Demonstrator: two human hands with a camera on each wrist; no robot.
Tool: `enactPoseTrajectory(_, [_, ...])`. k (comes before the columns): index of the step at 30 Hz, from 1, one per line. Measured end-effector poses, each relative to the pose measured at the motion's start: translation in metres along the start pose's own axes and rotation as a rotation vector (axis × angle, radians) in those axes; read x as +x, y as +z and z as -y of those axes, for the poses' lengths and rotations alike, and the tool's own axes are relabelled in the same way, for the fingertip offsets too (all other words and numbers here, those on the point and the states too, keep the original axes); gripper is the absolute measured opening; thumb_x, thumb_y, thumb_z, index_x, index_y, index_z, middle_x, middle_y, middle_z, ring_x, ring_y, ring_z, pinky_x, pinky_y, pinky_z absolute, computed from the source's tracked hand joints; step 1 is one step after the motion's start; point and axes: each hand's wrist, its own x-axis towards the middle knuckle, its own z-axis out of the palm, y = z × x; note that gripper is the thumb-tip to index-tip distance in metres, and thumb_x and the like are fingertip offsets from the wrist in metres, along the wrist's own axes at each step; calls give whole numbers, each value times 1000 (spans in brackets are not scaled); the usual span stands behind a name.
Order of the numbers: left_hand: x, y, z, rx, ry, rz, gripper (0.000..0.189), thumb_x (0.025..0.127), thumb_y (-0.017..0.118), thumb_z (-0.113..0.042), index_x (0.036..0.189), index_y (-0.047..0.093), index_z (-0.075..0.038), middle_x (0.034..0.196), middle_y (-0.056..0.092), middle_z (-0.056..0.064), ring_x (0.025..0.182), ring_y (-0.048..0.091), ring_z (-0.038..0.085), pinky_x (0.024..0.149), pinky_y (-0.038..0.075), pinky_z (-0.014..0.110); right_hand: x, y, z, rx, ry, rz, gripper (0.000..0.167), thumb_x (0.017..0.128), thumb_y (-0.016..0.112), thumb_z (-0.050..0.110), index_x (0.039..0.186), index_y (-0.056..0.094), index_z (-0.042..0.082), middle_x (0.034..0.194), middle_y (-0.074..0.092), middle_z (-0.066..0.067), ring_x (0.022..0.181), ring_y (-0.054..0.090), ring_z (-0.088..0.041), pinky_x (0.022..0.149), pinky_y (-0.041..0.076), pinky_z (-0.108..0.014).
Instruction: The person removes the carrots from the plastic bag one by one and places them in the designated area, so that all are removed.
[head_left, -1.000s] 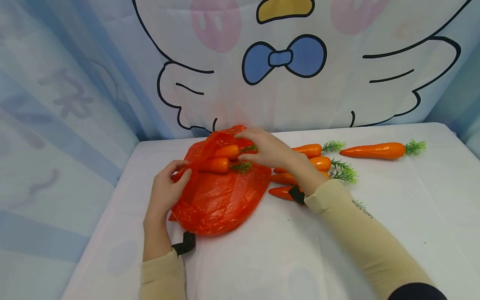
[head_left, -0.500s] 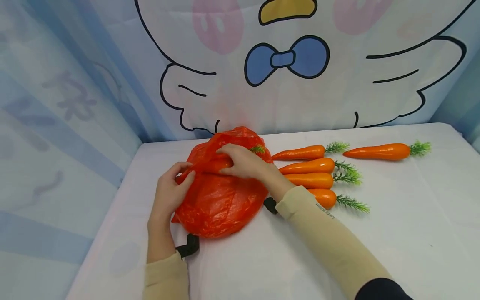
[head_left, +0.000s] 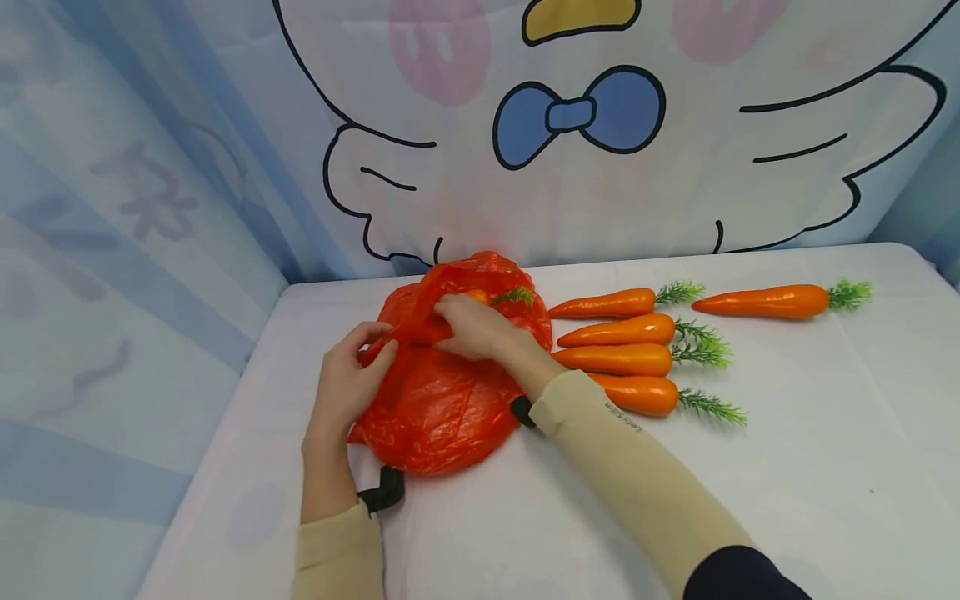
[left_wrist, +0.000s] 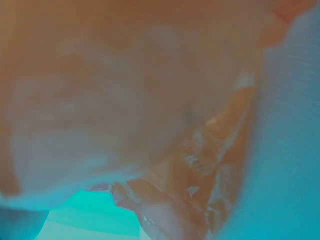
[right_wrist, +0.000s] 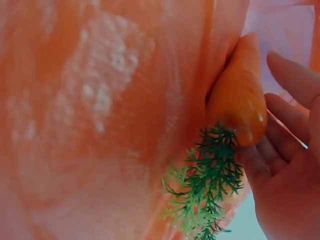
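Note:
An orange-red plastic bag (head_left: 442,417) lies bulging on the table. My left hand (head_left: 348,383) pinches the left edge of its mouth between thumb and fingers. My right hand (head_left: 480,329) reaches into the mouth, its fingertips hidden from the head view. In the right wrist view, a toy carrot (right_wrist: 240,95) with green leaves (right_wrist: 215,175) lies in the bag against the fingers, which stay fairly straight beside it. Just behind the right hand, another leafy top (head_left: 513,296) shows at the opening. The left wrist view is mostly blurred hand and bag.
To the right of the bag, several toy carrots (head_left: 626,332) lie roughly side by side, leaves pointing right. A separate carrot (head_left: 780,302) lies farther right. Behind the white table (head_left: 585,533) hangs a printed cloth backdrop (head_left: 577,200).
My right hand has moved left and slightly down, from the leafy ends of two carrots into the bag's mouth. One carrot there is now largely covered. The left hand keeps its hold.

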Motion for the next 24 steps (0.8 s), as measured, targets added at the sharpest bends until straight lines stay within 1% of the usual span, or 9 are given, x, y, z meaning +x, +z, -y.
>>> enactPoseTrajectory(4, [0,1,0,0,-5,-3,31,102,60,-23,131,61,-14,133,59,10,121,52,29,97,52,48,0,3,0,-33,0,17,52,95,72,21,140,55,1,140,55,-14,128,50,-28,112,39,-39])
enactPoseTrajectory(9, [1,0,1,-3,1,-9,30,102,60,-23,130,61,-14,131,60,10,119,52,30,97,52,48,-6,2,-1,4,-12,41,50,95,72,18,140,56,5,140,56,-10,129,50,-25,111,40,-39])
enactPoseTrajectory(15, [1,0,2,-4,16,-14,30,101,60,-23,130,61,-15,131,59,10,119,52,30,96,53,48,-20,1,-2,32,-14,74,51,94,73,16,141,57,8,140,55,-7,128,48,-23,110,41,-39])
enactPoseTrajectory(24, [0,-2,1,2,-10,-15,32,101,60,-25,132,60,-17,133,58,8,121,52,29,96,53,47,-41,1,1,25,-21,105,49,93,73,15,140,58,10,140,55,-6,129,48,-23,107,44,-40])
